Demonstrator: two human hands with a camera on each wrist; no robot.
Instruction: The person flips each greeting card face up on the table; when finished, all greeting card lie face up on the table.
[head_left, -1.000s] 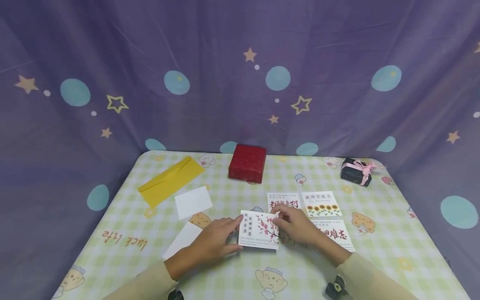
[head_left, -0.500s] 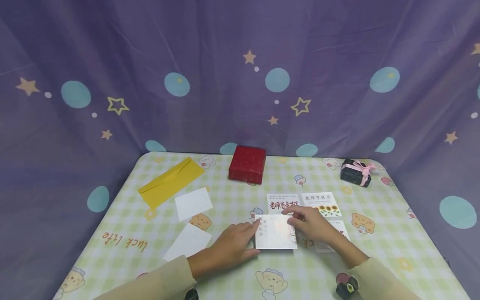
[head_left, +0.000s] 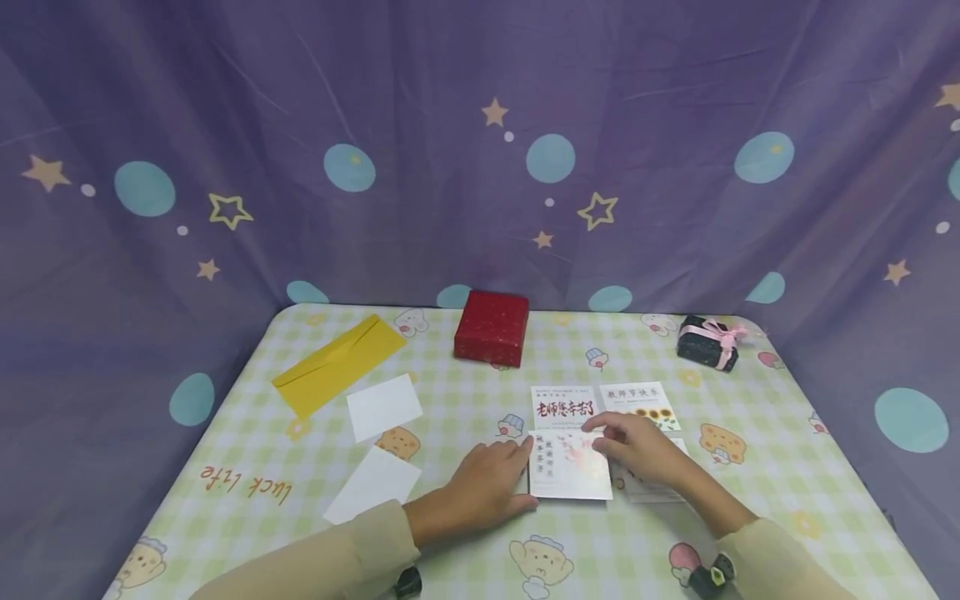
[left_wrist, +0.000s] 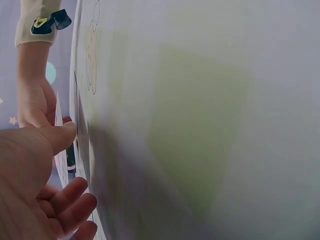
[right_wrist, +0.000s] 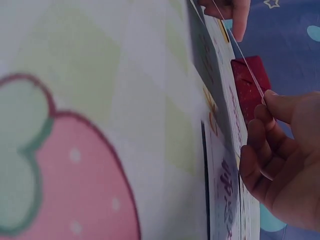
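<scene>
Four printed cards formed a block at lower centre-right of the head view, on the checked table (head_left: pixel 465 400). Largest to smallest, the record ran as follows. The table carried a yellow envelope (head_left: pixel 339 363) at upper left, a red box (head_left: pixel 491 327) at top centre and a small dark gift box (head_left: pixel 707 342) with a pink ribbon at upper right. Two blank white cards (head_left: pixel 383 406) lay left of centre, well apart from the printed block.

In the block, the red-lettered card (head_left: pixel 563 407) and the sunflower card (head_left: pixel 639 395) sat side by side in the rear row. The blossom card (head_left: pixel 568 464) lay just below the red-lettered one, its face washed out by glare. The fourth card was mostly hidden under the right hand (head_left: pixel 641 447).

The right hand pinched the blossom card's upper right edge between thumb and fingers; the right wrist view showed that edge lifted off the table. The left hand (head_left: pixel 491 487) lay with straight fingers touching the card's left edge.

Judgement: the blossom card appeared nearly seated in the front row, not yet released. The envelope, boxes and blank cards looked untouched.
</scene>
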